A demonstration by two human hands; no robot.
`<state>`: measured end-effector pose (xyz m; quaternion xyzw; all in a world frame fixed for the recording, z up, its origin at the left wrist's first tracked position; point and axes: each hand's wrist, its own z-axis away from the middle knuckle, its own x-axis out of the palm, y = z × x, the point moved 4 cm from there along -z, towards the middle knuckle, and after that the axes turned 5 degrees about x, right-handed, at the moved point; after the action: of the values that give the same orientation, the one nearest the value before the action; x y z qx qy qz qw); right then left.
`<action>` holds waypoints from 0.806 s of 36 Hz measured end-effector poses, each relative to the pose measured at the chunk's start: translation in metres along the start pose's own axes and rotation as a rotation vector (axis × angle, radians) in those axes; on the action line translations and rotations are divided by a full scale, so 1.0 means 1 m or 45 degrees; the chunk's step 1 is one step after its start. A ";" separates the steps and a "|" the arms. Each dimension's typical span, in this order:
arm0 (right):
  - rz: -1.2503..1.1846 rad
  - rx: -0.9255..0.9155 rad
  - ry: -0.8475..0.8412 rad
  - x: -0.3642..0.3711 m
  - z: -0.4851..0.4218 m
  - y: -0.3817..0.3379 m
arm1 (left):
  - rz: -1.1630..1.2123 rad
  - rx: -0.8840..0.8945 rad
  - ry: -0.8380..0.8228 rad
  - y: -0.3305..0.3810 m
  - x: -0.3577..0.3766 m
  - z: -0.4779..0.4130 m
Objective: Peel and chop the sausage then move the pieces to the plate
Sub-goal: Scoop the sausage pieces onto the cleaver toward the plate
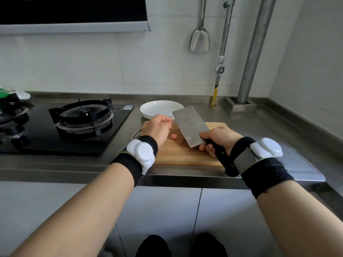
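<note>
— On a steel kitchen counter (269, 130), beside a black gas hob (74, 127), a person is working at a wooden cutting board (178, 154). What are the hands doing?

— The right hand (219, 140) is gripping the black handle of a cleaver (191, 125), its broad blade tilting up over the board. The left hand (157, 128) is curling its fingers above the board; what, if anything, they are holding cannot be told.

— And the sausage?

— One pink sausage piece (174, 136) is lying on the board, between the left hand and the blade. A white plate (157, 108) is sitting just behind the board, near the wall.

— Is any writing showing?

— A small blue-and-white sticker (128, 107) is sitting at the hob's far corner, and a mark is showing near the blade's top corner; both are too small to read. A metal spatula (200, 38) is hanging on the tiled wall.
</note>
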<state>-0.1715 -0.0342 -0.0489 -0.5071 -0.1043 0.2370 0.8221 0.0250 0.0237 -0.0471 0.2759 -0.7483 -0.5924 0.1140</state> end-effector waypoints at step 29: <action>-0.361 0.031 -0.157 -0.015 -0.009 -0.002 | 1.246 -0.799 -0.339 0.042 0.067 -0.004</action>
<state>-0.1799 -0.0496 -0.0502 -0.4618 -0.2225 0.1505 0.8454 -0.0396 -0.0103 -0.0168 -0.2244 -0.5855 -0.6933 0.3551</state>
